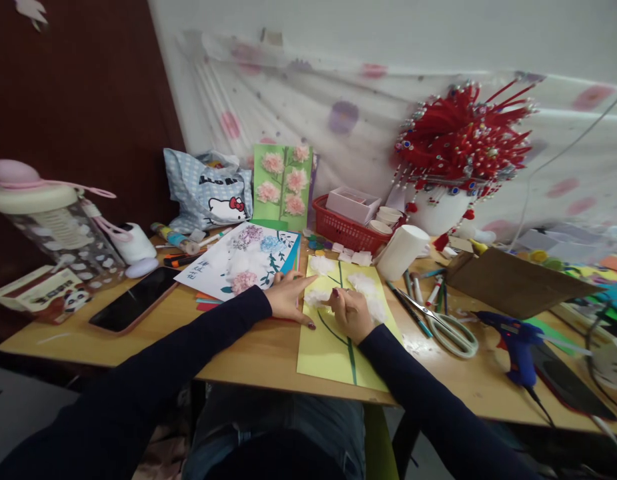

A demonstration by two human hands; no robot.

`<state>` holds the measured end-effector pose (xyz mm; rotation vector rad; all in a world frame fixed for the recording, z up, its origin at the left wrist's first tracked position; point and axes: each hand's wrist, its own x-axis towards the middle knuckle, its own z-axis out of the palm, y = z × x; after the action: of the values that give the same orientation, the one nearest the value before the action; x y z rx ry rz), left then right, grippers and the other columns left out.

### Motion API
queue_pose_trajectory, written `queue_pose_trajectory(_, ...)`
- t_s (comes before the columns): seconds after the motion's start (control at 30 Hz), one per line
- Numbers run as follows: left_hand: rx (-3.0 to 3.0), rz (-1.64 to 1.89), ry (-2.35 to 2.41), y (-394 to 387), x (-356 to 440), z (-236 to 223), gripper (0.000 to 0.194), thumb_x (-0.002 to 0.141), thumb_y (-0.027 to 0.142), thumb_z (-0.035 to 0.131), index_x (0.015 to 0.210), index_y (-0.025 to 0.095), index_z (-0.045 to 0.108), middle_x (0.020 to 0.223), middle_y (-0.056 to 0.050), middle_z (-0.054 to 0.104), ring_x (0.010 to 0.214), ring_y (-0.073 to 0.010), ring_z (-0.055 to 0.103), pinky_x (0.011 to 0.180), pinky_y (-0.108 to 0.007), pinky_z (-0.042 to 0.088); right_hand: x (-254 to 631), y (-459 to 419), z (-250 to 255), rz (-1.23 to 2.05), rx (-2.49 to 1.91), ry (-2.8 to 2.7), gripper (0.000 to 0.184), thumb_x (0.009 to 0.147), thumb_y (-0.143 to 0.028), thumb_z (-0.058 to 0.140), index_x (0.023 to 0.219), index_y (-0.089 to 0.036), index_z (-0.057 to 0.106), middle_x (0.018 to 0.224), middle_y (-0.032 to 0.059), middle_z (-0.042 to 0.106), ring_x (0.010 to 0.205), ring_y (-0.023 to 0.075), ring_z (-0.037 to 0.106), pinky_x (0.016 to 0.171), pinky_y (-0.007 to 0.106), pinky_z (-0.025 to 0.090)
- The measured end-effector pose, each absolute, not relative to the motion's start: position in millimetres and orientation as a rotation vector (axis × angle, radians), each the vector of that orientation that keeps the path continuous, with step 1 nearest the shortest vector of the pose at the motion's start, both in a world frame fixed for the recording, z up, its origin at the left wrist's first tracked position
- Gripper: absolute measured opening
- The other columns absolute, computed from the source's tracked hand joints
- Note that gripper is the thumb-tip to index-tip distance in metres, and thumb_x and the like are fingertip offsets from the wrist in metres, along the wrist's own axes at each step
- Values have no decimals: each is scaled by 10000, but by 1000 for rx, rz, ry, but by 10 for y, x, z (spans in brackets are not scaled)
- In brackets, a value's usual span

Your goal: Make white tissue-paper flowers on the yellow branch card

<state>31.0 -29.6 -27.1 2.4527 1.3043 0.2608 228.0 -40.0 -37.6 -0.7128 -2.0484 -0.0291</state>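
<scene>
A yellow-green sheet of paper (pixel 333 347) lies on the wooden table (pixel 248 353) in front of me, with dark green stems and several white tissue flowers glued on it. My left hand (pixel 288 299) rests flat at the sheet's left edge, fingers stretched out toward a white tissue flower (pixel 314 297). My right hand (pixel 349 312) is curled over the sheet's middle, fingers pinched against that same flower; what is in the pinch is hidden.
Scissors (pixel 445 327) and pens lie right of the sheet, a blue glue gun (pixel 513 337) beyond. A white cup (pixel 402 251), red basket (pixel 341 227), red beaded headdress (pixel 461 150), finished flower cards (pixel 282 181), a phone (pixel 133 300) and a water bottle (pixel 53 220) surround it.
</scene>
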Motion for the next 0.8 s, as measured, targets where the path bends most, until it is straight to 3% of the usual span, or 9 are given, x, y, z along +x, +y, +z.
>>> queue_pose_trajectory(0.2, 2440, 243, 1341, -313, 313, -240, 1173, 551, 732, 704, 1486, 187, 253, 1453, -183, 394, 1344, -401, 254, 1072, -512, 190, 2363, -404, -407, 449, -985, -1513, 620, 958, -535, 317, 502, -179, 542, 380, -2, 467, 355, 100, 433, 392, 233, 331)
queue_pose_trajectory(0.57, 2436, 231, 1344, -309, 303, -251, 1103, 592, 698, 687, 1480, 198, 265, 1445, -183, 409, 1344, -386, 261, 1059, -522, 195, 2321, -434, -364, 492, -1068, -1493, 641, 928, -596, 334, 494, -173, 546, 376, -3, 472, 350, 92, 432, 398, 226, 345)
queue_pose_trajectory(0.8, 2440, 220, 1365, -325, 313, -237, 1095, 594, 689, 703, 1471, 184, 288, 1431, -188, 426, 1340, -378, 273, 1056, -497, 202, 2341, -422, -401, 409, -1037, -1681, 625, 966, -519, 306, 501, -178, 548, 385, -3, 491, 349, 86, 453, 392, 207, 350)
